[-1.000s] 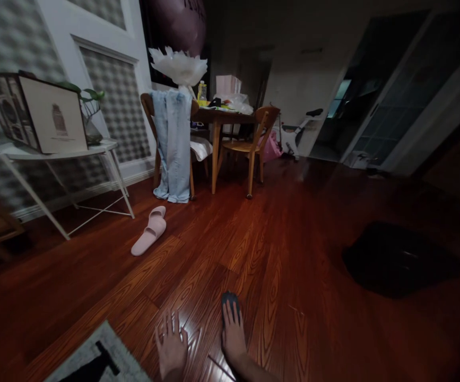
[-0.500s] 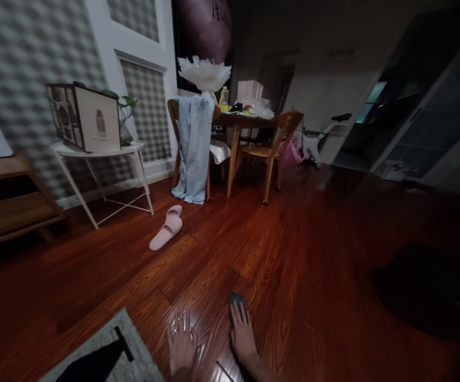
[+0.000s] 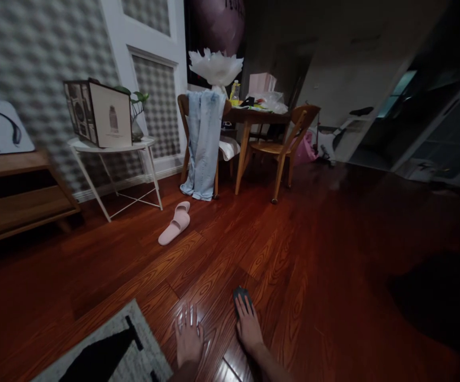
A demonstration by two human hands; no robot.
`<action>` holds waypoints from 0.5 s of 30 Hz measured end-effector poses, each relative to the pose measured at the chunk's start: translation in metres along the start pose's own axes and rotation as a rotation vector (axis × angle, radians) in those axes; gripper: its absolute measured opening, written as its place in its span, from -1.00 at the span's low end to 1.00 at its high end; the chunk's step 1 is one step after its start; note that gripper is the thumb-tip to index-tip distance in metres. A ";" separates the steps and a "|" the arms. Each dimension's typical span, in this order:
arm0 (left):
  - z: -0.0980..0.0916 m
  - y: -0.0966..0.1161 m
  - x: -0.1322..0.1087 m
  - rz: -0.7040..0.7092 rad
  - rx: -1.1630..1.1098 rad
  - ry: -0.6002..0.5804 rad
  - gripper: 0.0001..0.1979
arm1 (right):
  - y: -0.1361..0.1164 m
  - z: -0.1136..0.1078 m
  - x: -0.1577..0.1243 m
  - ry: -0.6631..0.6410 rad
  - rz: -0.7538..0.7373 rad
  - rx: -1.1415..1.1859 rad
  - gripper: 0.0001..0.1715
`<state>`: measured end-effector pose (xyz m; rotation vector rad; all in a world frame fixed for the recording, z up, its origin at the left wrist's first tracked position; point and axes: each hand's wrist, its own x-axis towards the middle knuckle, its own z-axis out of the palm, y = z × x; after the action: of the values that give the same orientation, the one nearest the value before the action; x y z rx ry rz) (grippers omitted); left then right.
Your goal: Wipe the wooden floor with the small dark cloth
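My left hand (image 3: 189,335) lies flat on the red wooden floor (image 3: 293,254) with its fingers spread and nothing in it. To its right, my right hand (image 3: 249,324) lies on the floor with its fingers stretched forward, pressing on a small dark flat object (image 3: 240,294) that sticks out beyond the fingertips. I cannot make out what the dark object is. A grey and black rug (image 3: 106,353) lies just left of my left hand.
A pink slipper (image 3: 175,229) lies on the floor ahead. Behind it stand a white side table (image 3: 114,150) with a framed picture, a wooden dining table (image 3: 253,118) with chairs, and jeans (image 3: 204,143) draped over one chair. A dark shape (image 3: 440,297) lies at right.
The view has swung to the left, bringing a wooden shelf into sight at left. Both hands stay flat on the floor in the same pose.
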<state>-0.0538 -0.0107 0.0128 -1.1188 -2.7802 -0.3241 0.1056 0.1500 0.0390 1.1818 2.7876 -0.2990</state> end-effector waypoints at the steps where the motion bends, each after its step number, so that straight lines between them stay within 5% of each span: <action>1: -0.001 0.000 0.000 0.003 0.005 0.003 -0.40 | 0.001 -0.002 0.002 -0.003 -0.005 -0.003 0.00; 5: -0.004 0.002 -0.001 0.006 0.032 0.005 -0.39 | 0.013 -0.008 0.014 -0.004 -0.018 0.006 -0.10; 9: -0.004 0.003 -0.001 -0.009 0.048 -0.002 -0.38 | 0.038 -0.009 0.025 0.054 0.118 0.029 -0.23; 15: 0.005 0.001 0.000 -0.023 0.018 -0.043 -0.39 | 0.058 0.012 0.031 0.114 0.218 -0.003 -0.23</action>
<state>-0.0530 -0.0091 0.0079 -1.1033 -2.8299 -0.2803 0.1259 0.2080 0.0137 1.5318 2.7155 -0.2144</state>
